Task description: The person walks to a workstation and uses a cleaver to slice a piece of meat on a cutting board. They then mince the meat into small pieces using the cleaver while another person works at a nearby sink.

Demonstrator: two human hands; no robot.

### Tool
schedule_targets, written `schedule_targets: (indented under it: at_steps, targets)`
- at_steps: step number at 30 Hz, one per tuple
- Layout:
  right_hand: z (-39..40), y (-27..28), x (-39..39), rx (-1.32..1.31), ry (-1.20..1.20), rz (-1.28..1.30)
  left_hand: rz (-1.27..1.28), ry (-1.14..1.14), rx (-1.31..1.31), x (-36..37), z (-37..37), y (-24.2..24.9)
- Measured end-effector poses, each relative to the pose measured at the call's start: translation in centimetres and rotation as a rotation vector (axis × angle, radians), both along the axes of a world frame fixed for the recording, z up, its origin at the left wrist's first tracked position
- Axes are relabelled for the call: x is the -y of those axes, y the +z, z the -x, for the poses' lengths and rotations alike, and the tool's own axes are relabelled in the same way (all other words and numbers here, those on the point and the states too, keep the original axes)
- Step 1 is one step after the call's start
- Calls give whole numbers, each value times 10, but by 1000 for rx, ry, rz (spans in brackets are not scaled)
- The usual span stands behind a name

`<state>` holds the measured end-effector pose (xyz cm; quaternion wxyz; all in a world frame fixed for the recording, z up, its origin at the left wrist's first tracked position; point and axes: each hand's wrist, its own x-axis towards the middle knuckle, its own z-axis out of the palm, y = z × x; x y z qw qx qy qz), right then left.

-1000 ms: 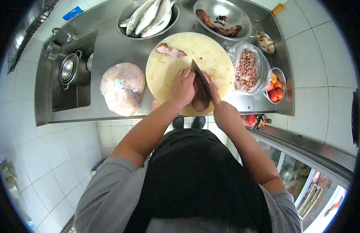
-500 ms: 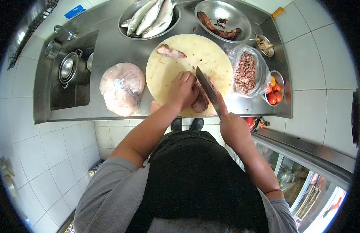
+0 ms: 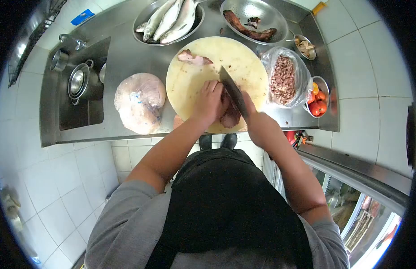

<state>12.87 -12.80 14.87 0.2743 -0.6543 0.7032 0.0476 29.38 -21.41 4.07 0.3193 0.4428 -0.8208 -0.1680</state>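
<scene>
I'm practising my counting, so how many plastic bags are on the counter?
2 that I can see. One closed bag lies left of the round board; one clear bag, showing chopped pieces, lies right of it.

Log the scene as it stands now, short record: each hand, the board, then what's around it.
left hand: bare left hand, fingers curled on the dark reddish-brown piece of meat
right hand: bare right hand, holding the long dark-bladed metal knife, blade close to the left fingers
board: round cream-coloured cutting board; small pale-pink meat piece toward its far edge
board's left: pale bundle in clear plastic
board's right: diced reddish meat in clear plastic; red tomatoes
beyond: whole silvery fish; perforated metal colander
</scene>
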Motion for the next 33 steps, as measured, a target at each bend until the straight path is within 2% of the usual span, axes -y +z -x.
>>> schedule_targets:
  at_steps: [1,3,6,8,10,14,16,20,23,25,27,29,33]
  targets:
    - [1,11,-13,-35,2,-107,-83,10,22,0,2,3]
    - [2,4,-29,-60,-26,-137,-173,27,46,1,1,0]
    - [-2,-12,-30,-47,-72,-122,-153,1,88,3,1,-12]
    - [-6,-12,-20,-5,-83,-80,-47,18,38,3,1,-17]
    - [-7,3,-8,-148,83,8,-82,13,27,2,2,-13]
    - [-12,15,-8,-128,108,9,-167,10,78,2,1,-5]
    - [-10,3,-10,-102,78,-11,-127,13,68,0,1,-12]
    - [-2,13,-19,-61,22,-116,-49,0,63,6,0,-23]
    - [-7,5,-18,-149,51,-218,-12,28,98,4,-1,-18]
    - [-14,-23,-6,-39,34,21,-29,29,100,3,0,-23]
    - [-17,-24,13,-57,-4,-20,-30,33,97,4,1,-21]
    - [-12,-27,26,36,10,111,-126,8,45,2,0,-9]
    - [7,-21,14,29,50,93,-55,28,-40,-1,-3,-12]
